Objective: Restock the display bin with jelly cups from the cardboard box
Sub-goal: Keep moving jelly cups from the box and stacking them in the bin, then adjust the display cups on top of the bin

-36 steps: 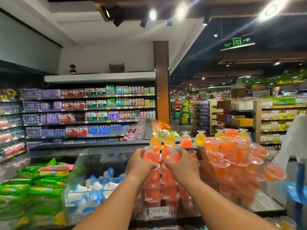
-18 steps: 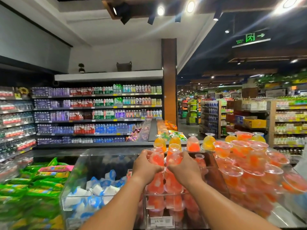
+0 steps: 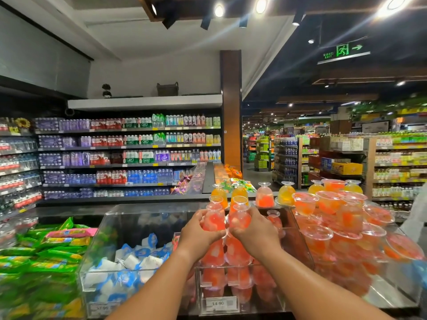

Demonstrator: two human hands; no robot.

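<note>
My left hand (image 3: 196, 232) grips an upside-down red jelly cup (image 3: 214, 217) above the clear display bin (image 3: 238, 307). Beside it, my right hand (image 3: 256, 232) grips a second red jelly cup (image 3: 240, 218). Both cups sit on top of stacked red jelly cups (image 3: 227, 254) that fill the bin behind its price tag. A heap of loose jelly cups (image 3: 342, 227) lies to the right of the bin. The cardboard box is out of view.
A clear bin of blue-and-white wrapped sweets (image 3: 129, 264) stands left of the jelly bin, with green snack packs (image 3: 39, 262) further left. A row of orange and yellow cups (image 3: 285, 194) lines the ledge behind. Drink shelves (image 3: 129, 155) fill the back wall.
Both hands stay on the two top cups and have settled slightly lower on the stack. The head camera has shifted left, so the bin sits further right in view.
</note>
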